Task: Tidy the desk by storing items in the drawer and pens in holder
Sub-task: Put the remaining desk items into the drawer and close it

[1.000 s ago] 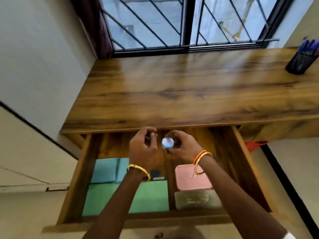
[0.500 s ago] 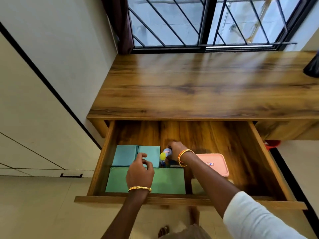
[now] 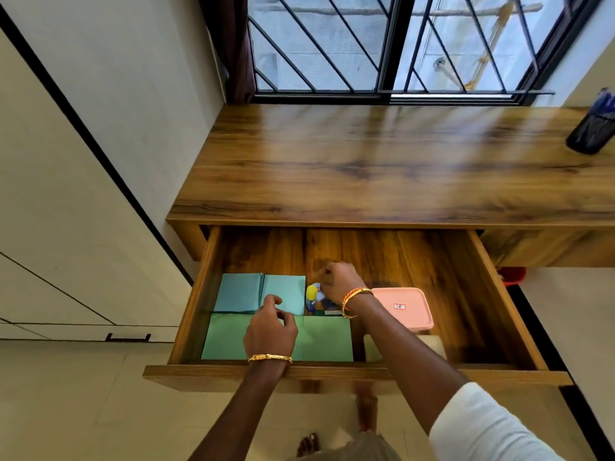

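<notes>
The wooden drawer (image 3: 332, 372) is pulled out under the desk top (image 3: 366, 168). Inside lie two teal pads (image 3: 238, 292), a green pad (image 3: 226, 337), a pink lidded box (image 3: 404, 306) and a cream box (image 3: 432, 347). A yellow-capped tube (image 3: 311, 294) and a white-capped one (image 3: 320, 295) stand between the pads and the pink box. My right hand (image 3: 341, 282) hovers just over the white cap with loosely curled fingers, holding nothing. My left hand (image 3: 269, 327) hangs over the pads, loosely curled and empty. A black pen holder (image 3: 590, 134) with blue pens stands at the desk's far right.
A barred window (image 3: 382, 44) runs behind the desk and a pale wall (image 3: 116, 94) lies to the left. A red object (image 3: 512, 276) sits on the floor under the desk's right side. The drawer's back and right parts show bare wood.
My right hand lowered the white-capped tube into the drawer beside the yellow-capped one and let go. My left hand came down over the pads. The view shifted left, then right.
</notes>
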